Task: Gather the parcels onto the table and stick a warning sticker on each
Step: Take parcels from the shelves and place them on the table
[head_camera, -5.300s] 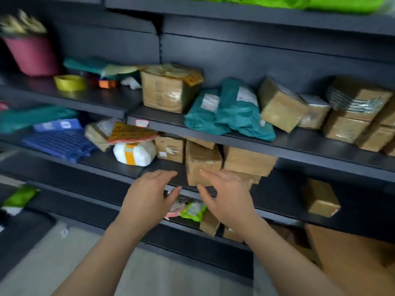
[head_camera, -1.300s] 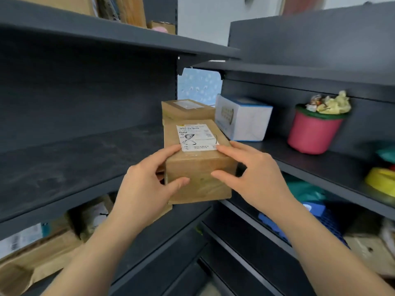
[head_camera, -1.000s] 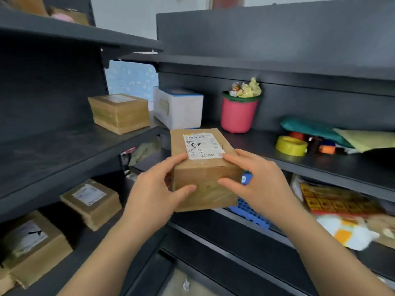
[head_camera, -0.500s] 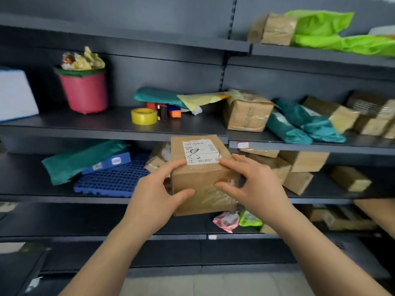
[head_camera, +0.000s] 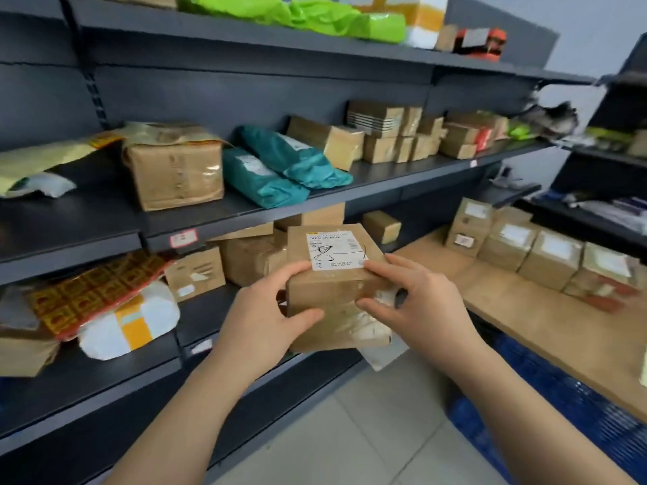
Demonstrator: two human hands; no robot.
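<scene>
Head view shows a brown parcel [head_camera: 336, 292] gripped between the left hand [head_camera: 266, 323] and the right hand [head_camera: 420, 309], in front of the shelves [head_camera: 245, 211]. To the right, boxes [head_camera: 549, 253] stand on the wooden table [head_camera: 546, 327].

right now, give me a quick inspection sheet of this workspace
surface: wooden table at right, a row of boxes on it
job's things: cardboard parcel with a white label, held off the table in front of the shelves; no warning sticker seen on it
clutter: teal bags, green bags, a red and yellow patterned sheet on the shelves
grippers: left hand and right hand grip the parcel's sides
cables: nothing seen
surroundings: dark shelving holding more boxes; blue crates under the table
</scene>
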